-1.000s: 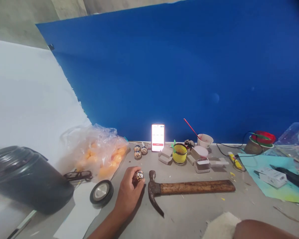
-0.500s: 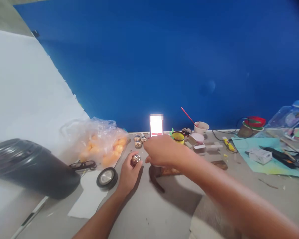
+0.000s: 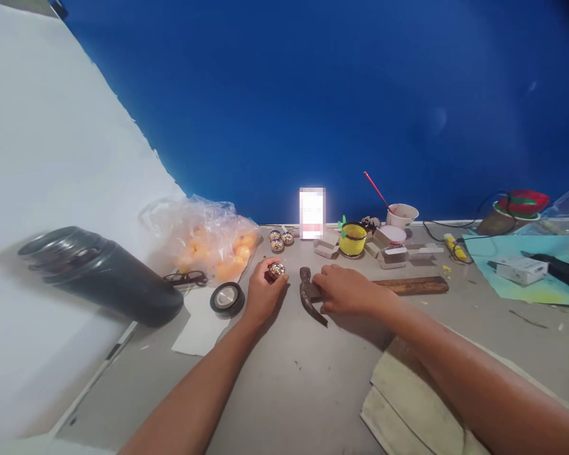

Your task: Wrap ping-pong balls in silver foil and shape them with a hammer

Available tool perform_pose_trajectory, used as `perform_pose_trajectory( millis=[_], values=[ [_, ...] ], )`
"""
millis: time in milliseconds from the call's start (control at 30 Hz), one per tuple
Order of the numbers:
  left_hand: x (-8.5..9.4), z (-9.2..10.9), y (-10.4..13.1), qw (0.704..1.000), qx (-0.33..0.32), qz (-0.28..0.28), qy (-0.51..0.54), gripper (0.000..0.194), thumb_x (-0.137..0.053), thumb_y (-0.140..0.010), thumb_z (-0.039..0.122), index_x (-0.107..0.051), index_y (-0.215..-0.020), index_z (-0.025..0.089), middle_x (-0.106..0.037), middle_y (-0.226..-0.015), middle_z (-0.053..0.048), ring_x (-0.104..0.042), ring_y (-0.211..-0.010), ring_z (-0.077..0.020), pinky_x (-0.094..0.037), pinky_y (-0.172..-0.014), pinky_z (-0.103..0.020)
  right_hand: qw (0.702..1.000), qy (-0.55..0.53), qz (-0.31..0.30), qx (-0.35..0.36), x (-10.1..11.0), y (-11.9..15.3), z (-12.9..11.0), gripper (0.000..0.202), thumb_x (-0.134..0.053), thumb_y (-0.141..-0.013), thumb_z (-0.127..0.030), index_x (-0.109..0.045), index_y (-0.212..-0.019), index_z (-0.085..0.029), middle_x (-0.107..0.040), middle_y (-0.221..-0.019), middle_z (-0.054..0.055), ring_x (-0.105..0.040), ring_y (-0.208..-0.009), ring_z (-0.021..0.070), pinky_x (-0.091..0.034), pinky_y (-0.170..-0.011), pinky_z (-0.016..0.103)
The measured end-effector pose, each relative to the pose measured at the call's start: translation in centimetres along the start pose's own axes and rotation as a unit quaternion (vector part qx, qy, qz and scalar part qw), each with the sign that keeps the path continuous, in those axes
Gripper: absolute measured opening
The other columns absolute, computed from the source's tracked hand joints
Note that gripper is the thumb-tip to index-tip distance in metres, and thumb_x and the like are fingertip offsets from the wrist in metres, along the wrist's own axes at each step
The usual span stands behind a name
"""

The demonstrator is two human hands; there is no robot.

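1. A dark grey cylindrical flask [image 3: 118, 278] leans at the far left, its open mouth pointing up and leftward.
2. Black-framed glasses [image 3: 186, 278] lie just beside its base, near a clear plastic bag of orange round items [image 3: 213, 237].
3. A round black lid with a silver centre [image 3: 227, 299] rests partly on a white paper sheet [image 3: 196, 332].
4. The left hand [image 3: 264, 289] grasps a shiny, faceted metallic ball [image 3: 277, 271] between thumb and fingers; three similar balls [image 3: 277, 244] cluster behind it.
5. A claw hammer with dark metal head and brown wooden handle [image 3: 415, 285] lies crosswise on the grey desk [image 3: 284, 392], head leftward.
6. The right hand [image 3: 348, 289] curls over that handle next to the head; whether it grips firmly, I cannot tell.
7. Behind it stands a yellow cylindrical pot [image 3: 353, 240]; rightward, a white paper cup [image 3: 403, 216] holds a red stick [image 3: 377, 191].
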State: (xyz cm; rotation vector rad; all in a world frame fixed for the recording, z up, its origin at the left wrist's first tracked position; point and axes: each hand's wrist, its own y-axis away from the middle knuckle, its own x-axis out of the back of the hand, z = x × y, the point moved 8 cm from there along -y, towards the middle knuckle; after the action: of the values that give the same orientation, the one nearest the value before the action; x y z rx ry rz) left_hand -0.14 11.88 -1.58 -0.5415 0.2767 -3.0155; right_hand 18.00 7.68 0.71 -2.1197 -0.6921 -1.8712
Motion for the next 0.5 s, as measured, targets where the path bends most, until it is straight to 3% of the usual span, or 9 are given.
perform_pose_trajectory(
  millis=[500],
  values=[
    [-0.39,0.05,0.03,0.999,0.017,-0.039,0.028,0.046,-0.072,-0.073,0.03,-0.066,-0.116,0.017,-0.063,-0.08,0.002,-0.058,-0.07,-0.014,-0.049,-0.067,-0.025,0.999,-0.032,0.005,-0.027,0.06,-0.48,0.88,0.03,-0.066,-0.087,-0.04,-0.066,-0.107,-0.018,-0.07,-0.107,0.012,-0.065,-0.098,0.0272,-0.033,-0.063,0.031]
  ],
)
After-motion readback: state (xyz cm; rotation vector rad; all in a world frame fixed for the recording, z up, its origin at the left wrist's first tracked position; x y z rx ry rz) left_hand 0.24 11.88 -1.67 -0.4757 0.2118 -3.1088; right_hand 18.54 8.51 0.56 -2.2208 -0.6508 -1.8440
